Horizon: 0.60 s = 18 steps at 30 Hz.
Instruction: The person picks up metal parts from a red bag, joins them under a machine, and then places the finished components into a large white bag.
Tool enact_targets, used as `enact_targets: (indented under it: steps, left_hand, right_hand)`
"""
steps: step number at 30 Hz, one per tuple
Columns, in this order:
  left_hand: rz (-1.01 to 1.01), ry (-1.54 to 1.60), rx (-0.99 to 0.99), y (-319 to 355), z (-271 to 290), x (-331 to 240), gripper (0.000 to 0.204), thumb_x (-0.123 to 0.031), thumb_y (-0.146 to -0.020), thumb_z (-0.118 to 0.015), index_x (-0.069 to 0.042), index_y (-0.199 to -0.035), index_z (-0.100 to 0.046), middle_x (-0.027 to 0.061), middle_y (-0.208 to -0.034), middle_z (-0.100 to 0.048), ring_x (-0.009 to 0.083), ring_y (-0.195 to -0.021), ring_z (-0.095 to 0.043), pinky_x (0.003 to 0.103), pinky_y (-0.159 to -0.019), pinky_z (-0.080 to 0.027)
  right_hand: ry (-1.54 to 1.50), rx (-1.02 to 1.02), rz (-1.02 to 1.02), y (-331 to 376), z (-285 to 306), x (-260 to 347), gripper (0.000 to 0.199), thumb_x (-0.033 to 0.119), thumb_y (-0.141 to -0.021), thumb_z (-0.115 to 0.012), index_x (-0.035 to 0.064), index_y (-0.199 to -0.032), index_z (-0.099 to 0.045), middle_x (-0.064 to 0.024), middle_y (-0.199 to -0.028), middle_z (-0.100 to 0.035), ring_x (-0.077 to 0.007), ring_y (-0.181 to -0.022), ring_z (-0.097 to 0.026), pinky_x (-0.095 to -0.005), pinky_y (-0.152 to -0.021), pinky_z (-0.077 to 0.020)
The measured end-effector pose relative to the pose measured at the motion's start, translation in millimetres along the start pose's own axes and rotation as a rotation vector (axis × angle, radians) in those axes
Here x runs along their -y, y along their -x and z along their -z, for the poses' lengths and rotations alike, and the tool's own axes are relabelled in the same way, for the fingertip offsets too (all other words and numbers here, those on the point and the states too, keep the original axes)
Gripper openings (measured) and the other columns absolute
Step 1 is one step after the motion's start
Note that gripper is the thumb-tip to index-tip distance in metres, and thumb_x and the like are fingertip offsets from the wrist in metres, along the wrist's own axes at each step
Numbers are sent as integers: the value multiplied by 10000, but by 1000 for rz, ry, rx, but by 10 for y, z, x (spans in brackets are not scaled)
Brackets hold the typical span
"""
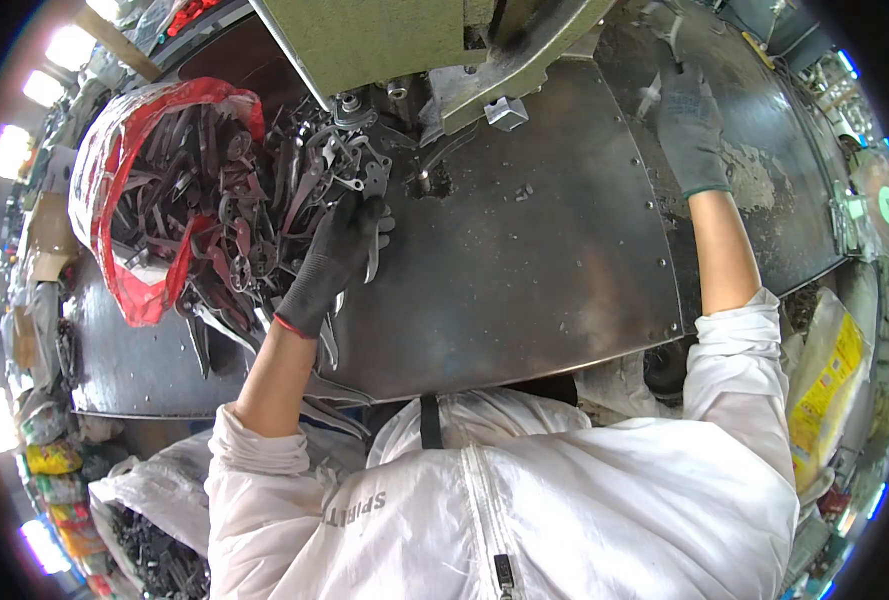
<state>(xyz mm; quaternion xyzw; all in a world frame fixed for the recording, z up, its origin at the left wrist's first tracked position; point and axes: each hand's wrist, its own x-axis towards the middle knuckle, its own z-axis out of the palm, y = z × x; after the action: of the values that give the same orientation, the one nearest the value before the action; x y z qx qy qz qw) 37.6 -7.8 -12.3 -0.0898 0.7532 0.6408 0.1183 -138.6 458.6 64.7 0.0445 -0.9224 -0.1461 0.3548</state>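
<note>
My left hand (pixel 332 260), in a dark grey glove with a red cuff, is closed on a shiny metal plier part (pixel 372 178). Its flat, holed end sticks out past the fingers, and a curved handle shows beside them. Just left of this hand lies a heap of similar metal plier parts (pixel 239 235), some spilling toward the table's front edge. At the far right, my right hand (pixel 691 130), in a grey glove with a green cuff, reaches over the table. Its fingers look curled, with a thin shiny piece at their tips; what it is I cannot make out.
A green machine (pixel 374 40) overhangs the far middle of the metal table (pixel 524 270). Beneath it, a small upright pin (pixel 424 180) stands in a hole. A red-rimmed clear bag (pixel 129 290) full of parts sits at left. A white-and-yellow sack (pixel 829 390) stands at right.
</note>
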Motion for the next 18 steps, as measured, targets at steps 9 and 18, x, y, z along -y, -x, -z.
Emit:
enact_targets:
  steps: [9,18]
  left_hand:
    - [25,52,136,4,3,-198,542,-452,-1095,-551,14,-1371,-534,93,-1043,-708,174,-875,-711,321,-784,-576]
    - [-395,-365,-17,-243,-2,-18,469,-353,-1119,-531,24,-1396,-568,120,-1135,-719,184,-995,-712,321,-890,-574]
  right_hand:
    - [-1750,830,-351,546,1209,1580,412,290,-1029,-681,-6,-1312,-632,-66,-905,-718,-95,-721,-660,-271,-625,-546]
    - [-2178,1000,-753,847,974,2362,343,130,-1011,-684,-48,-1298,-621,-75,-968,-724,-103,-752,-665,-242,-625,-543]
